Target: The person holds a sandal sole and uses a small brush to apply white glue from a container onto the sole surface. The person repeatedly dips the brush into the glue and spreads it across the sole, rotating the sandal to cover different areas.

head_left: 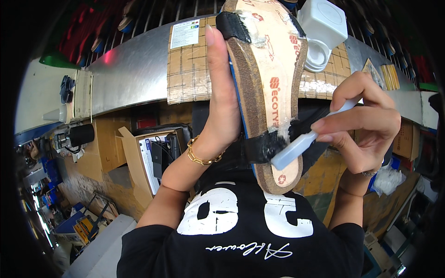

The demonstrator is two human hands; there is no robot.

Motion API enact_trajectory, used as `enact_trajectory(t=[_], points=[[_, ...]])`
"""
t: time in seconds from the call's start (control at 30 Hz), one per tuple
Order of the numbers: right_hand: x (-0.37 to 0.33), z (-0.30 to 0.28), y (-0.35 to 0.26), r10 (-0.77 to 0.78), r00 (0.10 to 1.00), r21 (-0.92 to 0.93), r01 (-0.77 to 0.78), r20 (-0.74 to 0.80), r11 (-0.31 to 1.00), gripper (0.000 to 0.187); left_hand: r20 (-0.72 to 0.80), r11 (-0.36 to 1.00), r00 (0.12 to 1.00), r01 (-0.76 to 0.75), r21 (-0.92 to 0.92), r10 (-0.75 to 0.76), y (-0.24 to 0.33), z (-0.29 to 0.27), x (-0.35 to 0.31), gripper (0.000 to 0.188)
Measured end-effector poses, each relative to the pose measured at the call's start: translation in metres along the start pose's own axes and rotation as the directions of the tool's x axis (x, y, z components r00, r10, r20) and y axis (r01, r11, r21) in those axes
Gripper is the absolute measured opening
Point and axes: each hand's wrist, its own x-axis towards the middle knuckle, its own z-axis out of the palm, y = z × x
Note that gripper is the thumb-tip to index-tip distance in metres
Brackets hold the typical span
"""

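My left hand (225,102) is closed round the left edge of a cork sandal footbed (280,88), thumb pointing up along its side. The footbed stands tilted up before my chest, its pale printed face toward me. Black straps are folded over it near both ends, and whitish smears lie around the strap ends. Between the fingers and thumb of my right hand (366,120) is a white toothbrush-like brush (294,150). The brush head lies against the lower black strap (259,149), its dark bristles partly hidden. A blue edge shows along the footbed's left side.
Beyond the footbed, a cardboard sheet (190,74) with a paper label covers part of a metal bench (134,69). A white plastic container with a round mouth (323,32) stands on it. Racks of footwear run behind. An open carton (143,160) sits lower left.
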Motion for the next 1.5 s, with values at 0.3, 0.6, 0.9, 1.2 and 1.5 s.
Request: enact_trajectory(t=[0.3, 0.6, 0.9, 1.2, 1.5], points=[[0.030, 0.005, 0.030, -0.059, 0.990, 0.256, 0.091, -0.132, 0.962, 0.016, 0.139, 0.856, 0.990, 0.101, -0.507, -0.035, -0.010, -0.013, 0.002, 0.094], [-0.008, 0.009, 0.015, 0.207, 0.977, 0.253, -0.189, -0.048, 0.949, 0.016, -0.157, 0.995, 0.983, -0.096, 0.024, 0.099, -0.005, -0.019, 0.009, 0.094], [-0.028, 0.023, -0.001, 0.062, 0.950, -0.194, -0.126, -0.307, 0.973, 0.032, -0.153, 0.931, 0.937, -0.270, 0.246, 0.313, -0.008, -0.034, 0.009, 0.090], [-0.022, 0.017, -0.015, -0.043, 0.986, -0.202, 0.009, -0.164, 0.979, 0.035, -0.197, 0.915, 0.916, -0.288, 0.282, 0.349, -0.014, -0.033, 0.012, 0.086], [-0.015, 0.024, -0.001, 0.025, 0.984, 0.024, -0.021, -0.175, 0.999, 0.028, -0.244, 0.990, 0.960, -0.143, -0.003, 0.138, -0.010, -0.030, 0.022, 0.090]])
